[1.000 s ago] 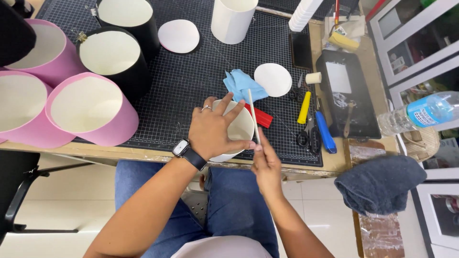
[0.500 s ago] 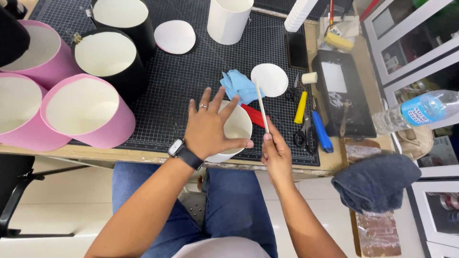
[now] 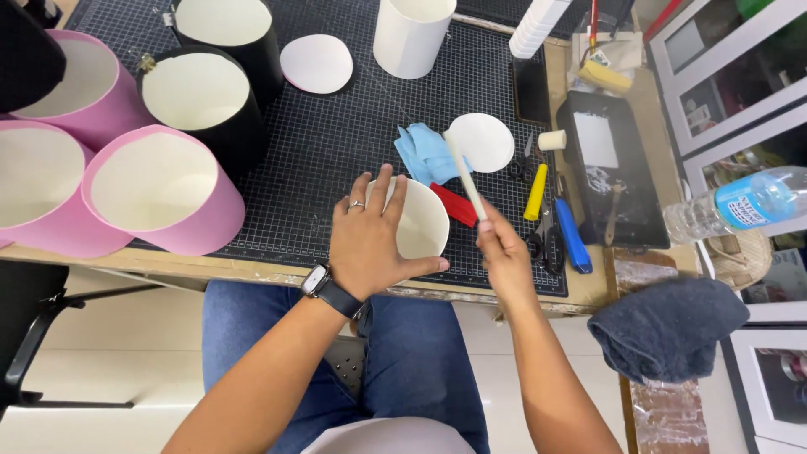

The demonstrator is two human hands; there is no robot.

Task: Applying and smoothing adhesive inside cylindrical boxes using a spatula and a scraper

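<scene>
The left hand [image 3: 370, 244] is wrapped over a small white tube [image 3: 416, 220], fingers spread across its outer wall and thumb hooked at the lower rim, clamped on it so the open mouth faces right, toward the other hand. The tube sits at the near edge of the tabletop [image 3: 252, 271], roughly at its middle, lying tilted with its long axis running left to right. The right hand [image 3: 504, 252] is just beside it on the right, fingers pinched together on the lower end of a thin white stick [image 3: 465, 175]; the stick's long axis slants up and left, away from the body, its far tip over a blue cloth [image 3: 424, 151] and well clear of the tube's mouth. The right hand is thus the nearer one to the opening, with the stick's held end just off the rim. Both forearms rise from the lap, the left with a dark watch [image 3: 324, 283] at the wrist. Behind the tube lie a red tool [image 3: 454, 204], a white disc [image 3: 483, 141], a yellow-handled tool [image 3: 535, 192], scissors [image 3: 542, 240] and a blue-handled tool [image 3: 572, 235]. Toward the left edge lie two pink tubes [image 3: 160, 192] and two black ones [image 3: 206, 105]; a taller white tube [image 3: 412, 34] stands at the far edge.
</scene>
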